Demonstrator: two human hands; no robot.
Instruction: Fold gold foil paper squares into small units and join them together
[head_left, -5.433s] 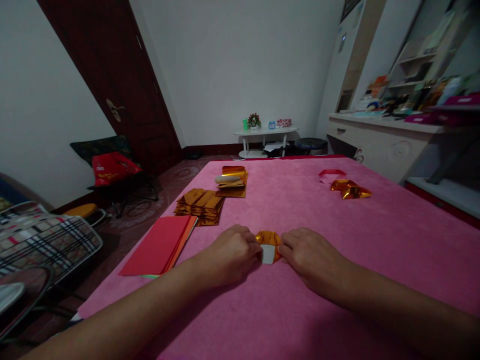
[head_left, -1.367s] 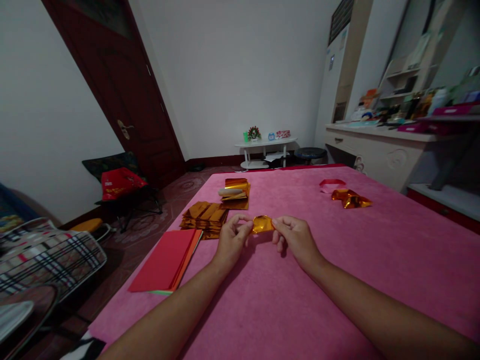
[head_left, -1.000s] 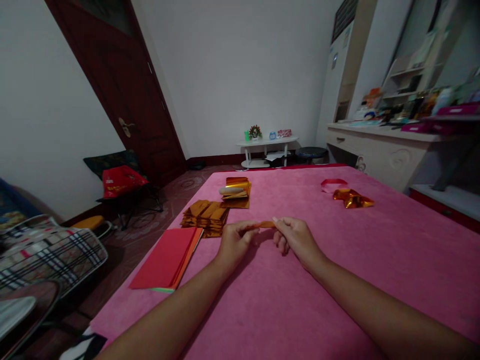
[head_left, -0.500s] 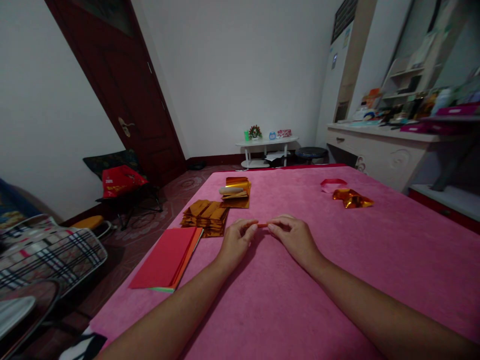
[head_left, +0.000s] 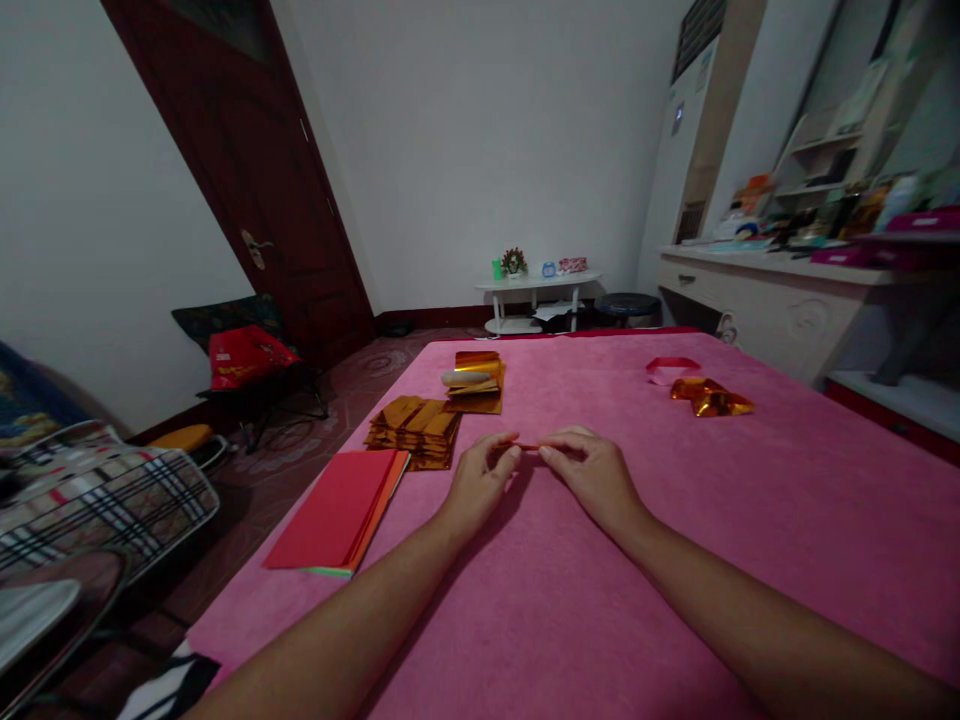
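Between my two hands is a thin red strip, probably folded paper [head_left: 529, 447], pinched at each end just above the pink cloth. My left hand [head_left: 484, 478] closes thumb and fingers on its left end. On the other end, my right hand [head_left: 589, 467] pinches in the same way. Most of the strip is hidden by my fingers. Left of my left hand lies a stack of folded gold paper [head_left: 416, 430]. Nearer to me is a pile of coloured paper [head_left: 337, 508], red on top with orange and green edges.
Behind the stack lies more gold foil paper [head_left: 478, 392] with a pale oblong thing on it. A pink-red paper ring [head_left: 673, 371] and a shiny gold foil shape [head_left: 711, 397] sit at the far right of the pink-covered table [head_left: 720, 540].
Both hands keep their pinch on the red strip, almost in place. The whole view has shifted slightly.
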